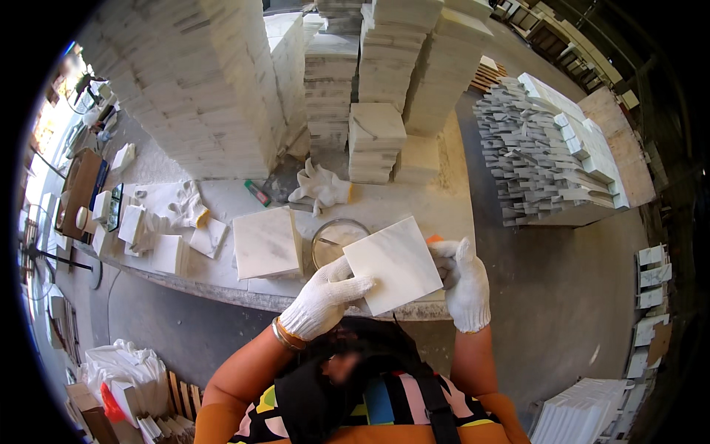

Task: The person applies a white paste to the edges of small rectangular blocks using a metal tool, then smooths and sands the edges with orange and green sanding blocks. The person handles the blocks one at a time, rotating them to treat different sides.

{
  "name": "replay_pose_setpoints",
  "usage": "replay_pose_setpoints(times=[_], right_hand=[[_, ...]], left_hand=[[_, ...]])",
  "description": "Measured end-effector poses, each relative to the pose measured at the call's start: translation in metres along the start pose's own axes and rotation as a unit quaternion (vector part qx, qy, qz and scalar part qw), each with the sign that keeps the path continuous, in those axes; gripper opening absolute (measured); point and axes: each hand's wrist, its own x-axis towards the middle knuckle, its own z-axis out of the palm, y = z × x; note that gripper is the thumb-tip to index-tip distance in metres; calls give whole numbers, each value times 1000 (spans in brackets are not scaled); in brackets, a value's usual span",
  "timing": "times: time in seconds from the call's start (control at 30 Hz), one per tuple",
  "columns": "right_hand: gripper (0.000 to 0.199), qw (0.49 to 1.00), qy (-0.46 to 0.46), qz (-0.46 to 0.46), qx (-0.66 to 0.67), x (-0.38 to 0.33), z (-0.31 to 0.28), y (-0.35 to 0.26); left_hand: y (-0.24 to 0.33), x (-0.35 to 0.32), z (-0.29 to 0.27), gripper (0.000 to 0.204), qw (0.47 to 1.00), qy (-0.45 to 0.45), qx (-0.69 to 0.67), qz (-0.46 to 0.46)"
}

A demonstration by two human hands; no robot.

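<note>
A square white marble tile (393, 265) with faint grey veining is held tilted above the front edge of the worktable. My left hand (325, 297), in a white knit glove, is closed on its left corner, thumb on the upper face. My right hand (466, 285), gloved alike, has bent fingers at the tile's right edge, their tips partly hidden behind it. An orange bit (434, 238) shows beside those fingertips; whether it is in the hand I cannot tell. Behind the tile lies a round shallow dish (325, 255). Left of it sits a short stack of square tiles (268, 243).
Tall tile stacks (200, 96) rise along the table's far side, with a lower stack (376, 140) in front. White gloves (319, 186), a green-and-red block (257, 192) and loose tiles (168, 254) lie on the worktable (451, 207). Stone pieces (529, 152) are piled at the right.
</note>
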Motion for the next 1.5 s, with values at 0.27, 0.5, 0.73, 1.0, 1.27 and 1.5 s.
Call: replay_pose_setpoints(times=[0.27, 0.5, 0.73, 1.0, 1.27, 1.5], right_hand=[[76, 996, -71, 14, -59, -5, 16, -10], [70, 983, -54, -82, -152, 9, 12, -29], [61, 839, -20, -278, -467, 7, 60, -53], [48, 902, 31, -205, -378, 22, 12, -47], [42, 991, -133, -9, -27, 19, -13, -34], [38, 952, -235, 97, -171, 17, -9, -50]], left_hand=[[3, -10, -3, 62, 994, -28, 105, -5], [30, -6, 24, 56, 980, -28, 196, -33], [20, -13, 41, 42, 880, 36, 469, 61], [19, -9, 46, 40, 864, 53, 488, 117], [25, 4, 41, 41, 919, 38, 387, 66], [27, 14, 40, 38, 932, 31, 359, 41]])
